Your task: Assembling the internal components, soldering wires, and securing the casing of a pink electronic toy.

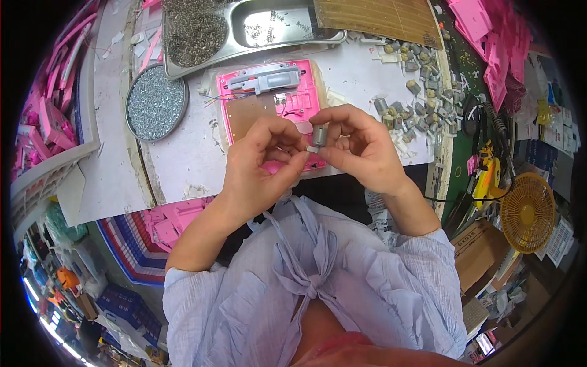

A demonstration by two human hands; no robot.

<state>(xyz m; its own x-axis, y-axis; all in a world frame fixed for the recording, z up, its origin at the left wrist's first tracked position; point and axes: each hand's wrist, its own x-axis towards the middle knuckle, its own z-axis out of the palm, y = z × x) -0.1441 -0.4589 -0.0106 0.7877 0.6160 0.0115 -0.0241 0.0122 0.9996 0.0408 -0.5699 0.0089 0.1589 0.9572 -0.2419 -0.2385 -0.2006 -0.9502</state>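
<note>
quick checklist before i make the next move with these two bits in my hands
1. Metal cylinder in hand: ok, held in the right hand's fingers.
2. Small white piece in hand: ok, pinched at the left hand's fingertips.
3. White piece properly joined to the cylinder: cannot tell, they are close together but too small to judge.
4. Pink casing open and near: ok, it lies just beyond the hands.
5. Casing interior fully uncovered: not ok, a brown sheet covers part of it.
6. Loose grey metal pieces off the casing: ok, scattered to its right.
</note>
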